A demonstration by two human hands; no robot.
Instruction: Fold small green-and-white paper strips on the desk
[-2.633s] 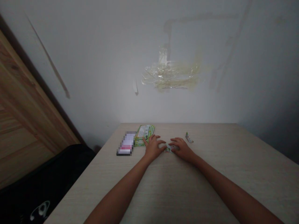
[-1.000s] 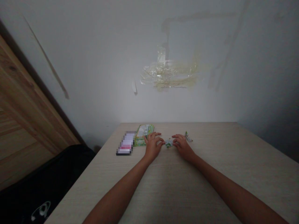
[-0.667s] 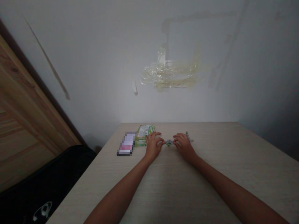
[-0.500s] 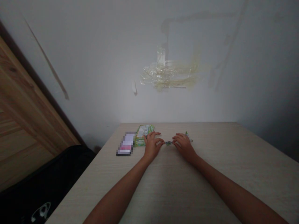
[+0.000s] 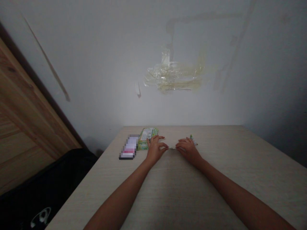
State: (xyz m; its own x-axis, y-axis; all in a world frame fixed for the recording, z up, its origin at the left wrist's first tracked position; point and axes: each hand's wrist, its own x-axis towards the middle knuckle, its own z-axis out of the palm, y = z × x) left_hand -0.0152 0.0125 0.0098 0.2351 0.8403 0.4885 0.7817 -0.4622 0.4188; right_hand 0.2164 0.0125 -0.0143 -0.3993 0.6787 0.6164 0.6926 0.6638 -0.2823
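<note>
The left hand (image 5: 154, 150) and right hand (image 5: 189, 150) pinch narrowly at opposite ends of a thin, pale-and-green strip (image 5: 172, 148), low over or on a pale, wood-grained tabletop (image 5: 182, 195). Green-and-white printed packets (image 5: 147, 134) lie beside the left fingers. Beyond, wrinkled clear tape (image 5: 174, 75) clings to a grey-white wall (image 5: 96, 64); brown wooden panelling (image 5: 22, 102) stands at left.
</note>
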